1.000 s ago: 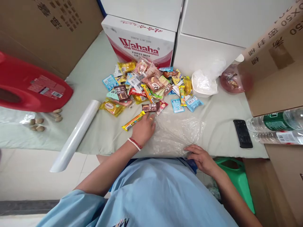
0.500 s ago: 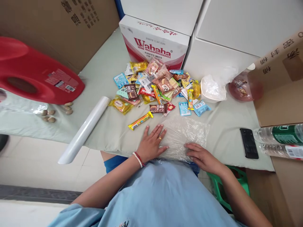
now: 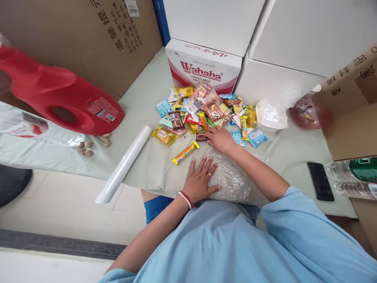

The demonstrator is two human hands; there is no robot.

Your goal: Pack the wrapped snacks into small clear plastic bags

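My left hand (image 3: 202, 179) lies flat with fingers spread, at the left edge of a clear plastic sheet or bag (image 3: 232, 179) on the cloth. Just beyond its fingertips is a yellow stick-shaped snack packet (image 3: 185, 153). My right hand (image 3: 220, 140) reaches over the plastic to the front of a snack pile (image 3: 213, 112). Its fingers are stretched out and rest at a small dark brown packet (image 3: 201, 136), covering that packet's right end. A brown cocoa packet (image 3: 176, 120) and a yellow wrapped cake (image 3: 163, 135) lie at the pile's left.
A white plastic roll (image 3: 125, 165) overhangs the table's front edge. Left stand a red jug (image 3: 67, 102) and several nuts (image 3: 85, 149). Behind the pile is a Wahaha box (image 3: 206, 67). At right are a white bowl (image 3: 271, 118), a phone (image 3: 320, 181) and plastic bottles (image 3: 338, 171).
My right hand has moved from the plastic sheet forward and left to the front of the snack pile. My left hand stays on the table. The view has shifted slightly left.
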